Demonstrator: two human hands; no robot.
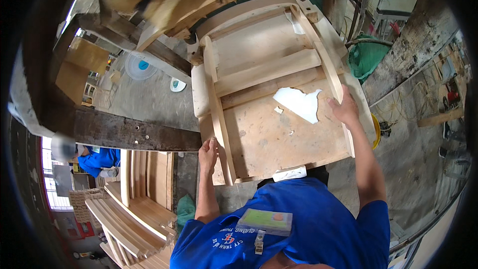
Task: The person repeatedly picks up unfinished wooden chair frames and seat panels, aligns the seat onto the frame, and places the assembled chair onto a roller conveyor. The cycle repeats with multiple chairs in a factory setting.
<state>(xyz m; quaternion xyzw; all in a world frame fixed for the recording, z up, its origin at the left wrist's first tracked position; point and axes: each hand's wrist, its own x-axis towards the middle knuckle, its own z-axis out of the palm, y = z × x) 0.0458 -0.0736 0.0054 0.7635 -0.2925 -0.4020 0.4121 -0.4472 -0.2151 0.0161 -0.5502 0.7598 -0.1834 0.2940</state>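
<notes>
Pale unfinished wooden chair frame [269,74] lies flat on my plywood workbench [279,134]. My left hand [208,153] grasps its left rail [219,119]; my right hand [343,109] grips the right rail [331,74]. I judge positioning underway; shifting it requires both grips firm.

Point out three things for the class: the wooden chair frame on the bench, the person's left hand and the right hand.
wooden chair frame [271,72], head view, on a middle crossbar
left hand [207,153], head view, back of the hand
right hand [344,109], head view, back of the hand
</notes>
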